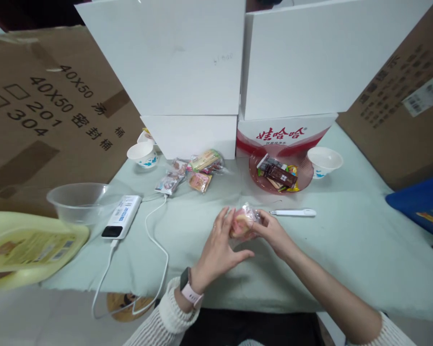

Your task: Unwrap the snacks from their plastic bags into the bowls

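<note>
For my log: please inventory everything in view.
Wrapped snack: 1, pink and yellow, centre
Loose packets: several, mixed, centre back
Pink bowl: 1, pink, right
Bowl snacks: several, mixed, inside
Paper bowls: 3, white, left and right
Slim tool: 1, white, right
Power bank: 1, white, left
Cable: count unclear, white, left
Clear bowl: 1, colourless, left
Jug: 1, yellow, left
White boxes: several, white, back
Cartons: 2, brown, sides
Blue object: 1, blue, right
Tablecloth: 1, green, underneath
Round object: 1, brown, below
Watch: 1, pink strap, left wrist
Sleeves: 2, white, bottom
Left grip: 1, bare, at snack
Right grip: 1, bare, holding snack
</note>
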Action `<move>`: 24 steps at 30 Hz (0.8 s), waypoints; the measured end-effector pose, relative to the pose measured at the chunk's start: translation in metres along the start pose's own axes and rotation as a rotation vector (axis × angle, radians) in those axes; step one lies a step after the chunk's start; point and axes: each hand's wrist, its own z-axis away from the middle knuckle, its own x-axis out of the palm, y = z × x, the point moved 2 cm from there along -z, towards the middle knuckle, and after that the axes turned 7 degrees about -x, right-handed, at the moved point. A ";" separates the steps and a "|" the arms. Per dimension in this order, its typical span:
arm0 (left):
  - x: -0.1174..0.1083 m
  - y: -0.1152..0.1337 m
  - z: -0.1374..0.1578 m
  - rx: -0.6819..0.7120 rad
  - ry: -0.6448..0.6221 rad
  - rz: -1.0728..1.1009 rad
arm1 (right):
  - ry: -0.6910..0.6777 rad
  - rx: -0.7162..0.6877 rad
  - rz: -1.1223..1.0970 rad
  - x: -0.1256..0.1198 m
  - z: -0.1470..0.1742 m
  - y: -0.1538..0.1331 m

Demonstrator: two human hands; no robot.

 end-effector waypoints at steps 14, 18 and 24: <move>0.027 -0.005 -0.009 -0.604 -0.193 1.203 | -0.241 -0.432 0.498 -0.023 0.029 -0.017; 0.021 -0.013 -0.012 -0.593 -0.267 1.215 | 0.022 -0.635 1.304 -0.091 0.015 -0.001; 0.021 -0.021 -0.016 -0.600 -0.264 1.209 | 0.139 -0.592 1.684 -0.148 -0.006 0.023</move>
